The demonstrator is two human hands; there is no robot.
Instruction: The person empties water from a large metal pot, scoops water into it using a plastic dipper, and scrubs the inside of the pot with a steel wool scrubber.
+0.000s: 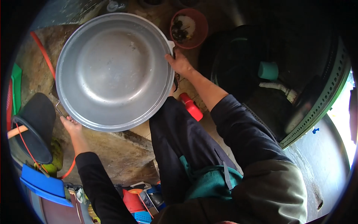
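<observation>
A large round metal basin (pixel 112 63), dull silver and bare inside, is held up in front of me with its inside facing the camera. My left hand (pixel 72 125) is closed at its lower left edge, by a thin metal handle (pixel 59 109). On the right, my right hand (pixel 179 64) grips the rim next to a pale side lug (pixel 171 45), its thumb over the edge. Fingers behind the rim are hidden. Just beyond the right hand stands a reddish bucket (pixel 191 41) with white and dark scraps in it.
At right is a big dark tub (pixel 238 56) with a teal dipper (pixel 268 71) and ribbed hose (pixel 278 86). A red container (pixel 191 107) sits by my leg. An orange hose (pixel 44 52), black bucket (pixel 37 127) and blue plastic piece (pixel 44 182) are at left.
</observation>
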